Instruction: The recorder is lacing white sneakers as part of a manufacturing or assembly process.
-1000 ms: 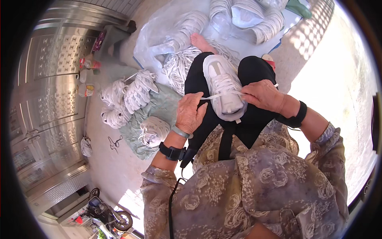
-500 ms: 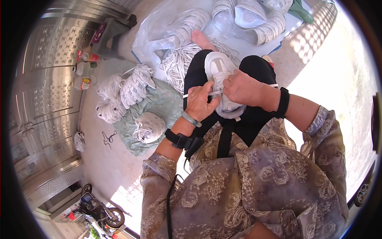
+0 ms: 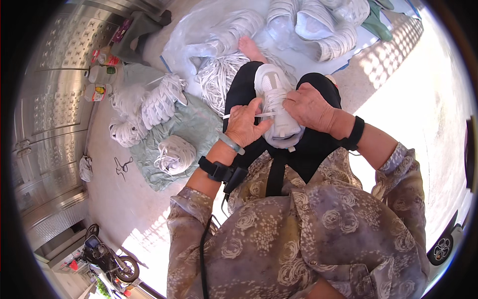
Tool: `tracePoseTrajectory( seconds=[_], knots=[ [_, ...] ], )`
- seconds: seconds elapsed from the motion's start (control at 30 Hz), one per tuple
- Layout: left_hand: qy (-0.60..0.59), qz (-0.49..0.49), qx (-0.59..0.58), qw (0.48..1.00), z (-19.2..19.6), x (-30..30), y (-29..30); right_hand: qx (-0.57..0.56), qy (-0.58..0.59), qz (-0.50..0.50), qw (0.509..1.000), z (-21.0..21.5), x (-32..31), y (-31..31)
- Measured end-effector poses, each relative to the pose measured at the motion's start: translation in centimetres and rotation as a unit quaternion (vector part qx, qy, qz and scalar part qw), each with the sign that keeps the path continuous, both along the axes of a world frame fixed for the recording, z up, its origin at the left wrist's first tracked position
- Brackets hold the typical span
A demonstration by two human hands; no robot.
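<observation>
A white sneaker (image 3: 271,82) rests on my lap between my knees, its toe pointing away from me. My left hand (image 3: 244,123) is on its left side, with a flat white shoelace (image 3: 267,114) running through the fingers and across the tongue. One end of that lace sticks out left of the hand. At the right edge of the shoe, my right hand (image 3: 309,108) has its fingers curled and pressed together over the lacing. What they pinch is hidden under the fingertips.
Bundles of white shoe uppers (image 3: 162,102) and another white bundle (image 3: 177,155) lie on a green sheet (image 3: 196,119) at left. Loose white laces (image 3: 216,77) are heaped beyond my knees, near stacked shoe parts (image 3: 338,42). Black scissors (image 3: 122,167) lie on the floor.
My right hand has shifted from the middle of the lacing to the shoe's right edge. The lace end that stuck out beyond it no longer shows. The whole view has shifted slightly.
</observation>
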State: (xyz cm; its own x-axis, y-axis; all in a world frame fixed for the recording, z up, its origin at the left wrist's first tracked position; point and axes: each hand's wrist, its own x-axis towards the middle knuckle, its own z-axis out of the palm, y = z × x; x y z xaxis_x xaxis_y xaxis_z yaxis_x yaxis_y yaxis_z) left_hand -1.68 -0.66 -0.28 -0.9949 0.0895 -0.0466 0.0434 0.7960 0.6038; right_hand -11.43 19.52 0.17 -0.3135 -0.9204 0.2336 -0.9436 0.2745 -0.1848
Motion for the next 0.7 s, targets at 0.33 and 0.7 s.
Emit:
tracePoseTrajectory(
  seconds=[0.33,0.7],
  knots=[
    [-0.023,0.011,0.008,1.000,-0.2,-0.1,0.3,0.102,0.107,0.082,0.986,1.6,0.6,-1.5],
    [-0.030,0.009,0.017,0.999,-0.6,0.0,0.0,-0.107,-0.409,-0.153,0.893,-1.2,-0.5,1.4]
  ],
)
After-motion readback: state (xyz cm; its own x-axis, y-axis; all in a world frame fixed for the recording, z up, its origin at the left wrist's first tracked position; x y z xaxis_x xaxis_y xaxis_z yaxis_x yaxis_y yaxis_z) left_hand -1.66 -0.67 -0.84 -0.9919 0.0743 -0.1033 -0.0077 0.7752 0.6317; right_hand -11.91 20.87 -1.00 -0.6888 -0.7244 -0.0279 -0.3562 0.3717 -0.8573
